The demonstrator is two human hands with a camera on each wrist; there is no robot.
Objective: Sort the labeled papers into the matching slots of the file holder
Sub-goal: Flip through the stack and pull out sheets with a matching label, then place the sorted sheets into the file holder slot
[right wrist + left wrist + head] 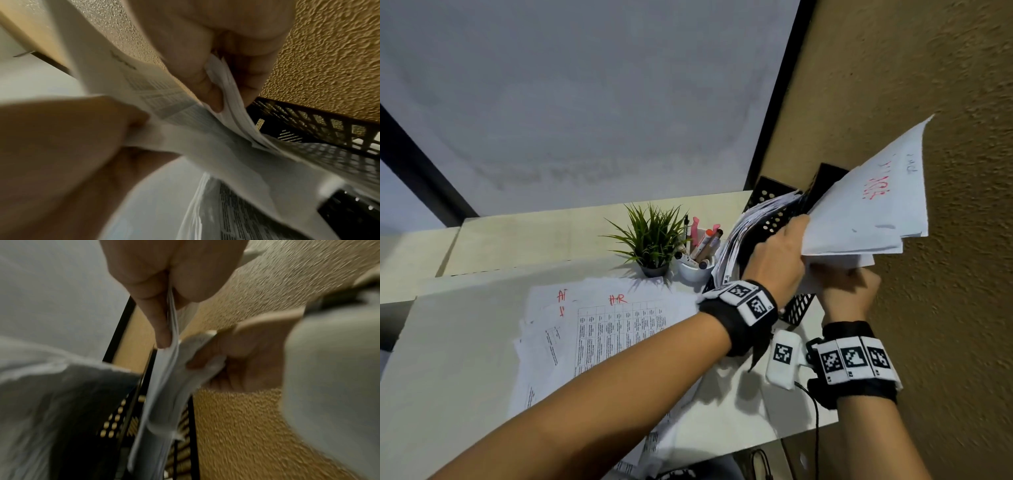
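Note:
Both hands hold a stack of white papers (pixel 866 212) with red writing on the top sheet, raised and tilted above the right end of the black perforated file holder (pixel 774 221). My left hand (pixel 799 236) grips the stack's left edge; in the left wrist view thumb and finger pinch the sheets (pixel 164 386). My right hand (pixel 840 279) pinches the stack's lower edge from below, and the right wrist view shows these papers (pixel 205 138) over the holder (pixel 329 126). A left slot of the holder is stuffed with papers (pixel 750 226). More labeled sheets (pixel 602 329) marked in red lie spread on the desk.
A small potted plant (pixel 652 240) and a white cup of pens (pixel 695 265) stand just left of the holder. A textured tan wall (pixel 945 102) runs close along the right. A white tagged device (pixel 782 356) with a cable lies near the desk's front right.

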